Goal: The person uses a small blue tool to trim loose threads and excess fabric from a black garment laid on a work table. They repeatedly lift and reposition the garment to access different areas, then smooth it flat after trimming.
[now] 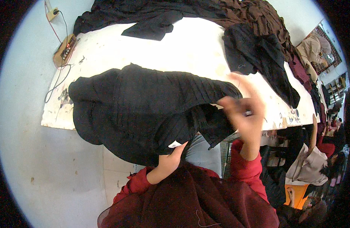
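Observation:
A black pleated garment lies spread over the near half of a white worktable and hangs off its front edge. My left hand grips the garment's lower edge from beneath, close to a small white tag. My right hand, blurred by motion, is raised at the garment's right end, with a small dark object between its fingers. Whether it also touches the cloth is unclear. Both sleeves are red.
A heap of black and brown garments covers the table's far and right side. A wooden box with lights and cables sits at the left corner. Other people work to the right. Pale floor lies on the left.

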`<move>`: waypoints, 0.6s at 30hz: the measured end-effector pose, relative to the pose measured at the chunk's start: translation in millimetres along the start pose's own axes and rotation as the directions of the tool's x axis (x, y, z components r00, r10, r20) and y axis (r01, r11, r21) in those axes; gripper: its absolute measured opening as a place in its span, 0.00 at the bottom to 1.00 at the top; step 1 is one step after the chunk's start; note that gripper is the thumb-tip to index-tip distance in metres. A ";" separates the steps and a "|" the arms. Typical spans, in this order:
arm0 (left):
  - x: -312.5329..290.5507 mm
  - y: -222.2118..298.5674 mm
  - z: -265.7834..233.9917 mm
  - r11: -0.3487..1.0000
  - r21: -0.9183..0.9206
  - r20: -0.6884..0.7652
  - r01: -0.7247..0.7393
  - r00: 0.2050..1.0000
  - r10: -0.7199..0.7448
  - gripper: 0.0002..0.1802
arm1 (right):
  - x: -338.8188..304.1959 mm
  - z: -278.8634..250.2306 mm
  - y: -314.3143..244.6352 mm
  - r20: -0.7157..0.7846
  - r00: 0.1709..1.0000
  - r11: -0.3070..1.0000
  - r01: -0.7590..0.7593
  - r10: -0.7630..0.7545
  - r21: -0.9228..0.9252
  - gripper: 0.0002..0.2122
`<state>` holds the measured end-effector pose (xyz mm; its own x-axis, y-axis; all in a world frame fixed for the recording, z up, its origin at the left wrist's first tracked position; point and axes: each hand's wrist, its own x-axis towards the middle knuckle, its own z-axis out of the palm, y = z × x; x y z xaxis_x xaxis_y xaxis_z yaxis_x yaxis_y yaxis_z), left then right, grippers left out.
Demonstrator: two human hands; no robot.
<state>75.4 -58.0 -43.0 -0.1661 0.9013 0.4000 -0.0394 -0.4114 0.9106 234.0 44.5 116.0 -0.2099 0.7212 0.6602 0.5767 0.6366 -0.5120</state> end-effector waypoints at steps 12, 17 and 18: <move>36.8 90.5 -42.9 0.983 0.167 0.856 0.081 0.483 -0.185 0.28 | 24.5 14.4 17.1 0.318 0.941 0.814 -0.273 0.115 0.513 0.04; 67.6 122.0 -79.1 0.997 -0.062 0.874 0.053 0.485 0.029 0.28 | 42.0 -24.5 81.9 -0.368 0.874 0.918 -0.185 0.317 0.351 0.11; 69.3 123.0 -88.3 0.994 -0.103 0.801 0.021 0.594 0.070 0.26 | 41.6 -38.7 105.3 -0.489 0.842 0.966 -0.132 0.227 0.222 0.16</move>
<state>-28.0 -58.2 87.5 0.6883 0.6149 0.3850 -0.1443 -0.4040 0.9033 316.5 131.0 110.8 0.3408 0.6182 0.7083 0.4100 0.5803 -0.7037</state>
